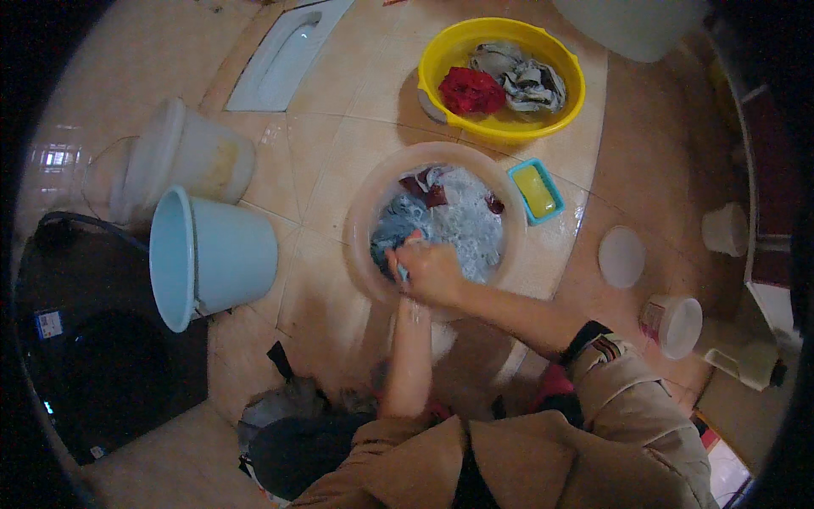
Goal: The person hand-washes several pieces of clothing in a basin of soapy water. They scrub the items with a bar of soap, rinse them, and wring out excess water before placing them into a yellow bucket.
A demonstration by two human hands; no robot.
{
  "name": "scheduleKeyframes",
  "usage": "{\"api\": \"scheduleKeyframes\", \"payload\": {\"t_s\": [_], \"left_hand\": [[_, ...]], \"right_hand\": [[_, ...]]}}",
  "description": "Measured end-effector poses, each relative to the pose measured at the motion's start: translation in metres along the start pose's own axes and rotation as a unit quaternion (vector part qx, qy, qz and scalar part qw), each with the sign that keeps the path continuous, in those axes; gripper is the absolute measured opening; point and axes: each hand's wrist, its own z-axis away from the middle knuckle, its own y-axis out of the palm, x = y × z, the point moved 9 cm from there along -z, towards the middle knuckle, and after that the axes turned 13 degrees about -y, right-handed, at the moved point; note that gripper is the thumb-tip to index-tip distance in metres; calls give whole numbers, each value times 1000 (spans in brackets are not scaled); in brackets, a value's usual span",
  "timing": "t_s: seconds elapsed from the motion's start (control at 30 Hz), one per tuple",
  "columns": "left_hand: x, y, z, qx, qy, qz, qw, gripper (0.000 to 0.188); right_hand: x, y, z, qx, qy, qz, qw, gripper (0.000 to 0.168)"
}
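A pale pink plastic basin [439, 151] holds sudsy water, with blue-grey cloth [402, 219] at its left side. Dark red cloth [434, 195] shows through the foam farther back. Over the basin's near left part, my right hand [432, 270] is closed across my left hand [393, 262], which it largely covers. A bit of light blue material shows between the two hands, and the blue-grey cloth bunches against them. To the basin's right sits a turquoise soap dish [558, 194] with a yellow bar of soap [534, 191] in it.
Behind stands a yellow basin [499, 132] with wet red and grey clothes. A light blue bucket [238, 261] and a whitish bucket [210, 156] lie left, near a black appliance [127, 356]. A squat toilet [280, 57] is farther back; a plastic tub [680, 327] lies right.
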Motion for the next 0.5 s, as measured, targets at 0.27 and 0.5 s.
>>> {"api": "scheduleKeyframes", "payload": {"t_s": [0.27, 0.5], "left_hand": [[-9, 83, 24, 87, -35, 21, 995, 51], [-19, 6, 9, -189, 284, -233, 911, 67]], "right_hand": [[-132, -49, -6, -102, 203, 123, 966, 34], [-143, 9, 25, 91, 265, 168, 945, 41]]}}
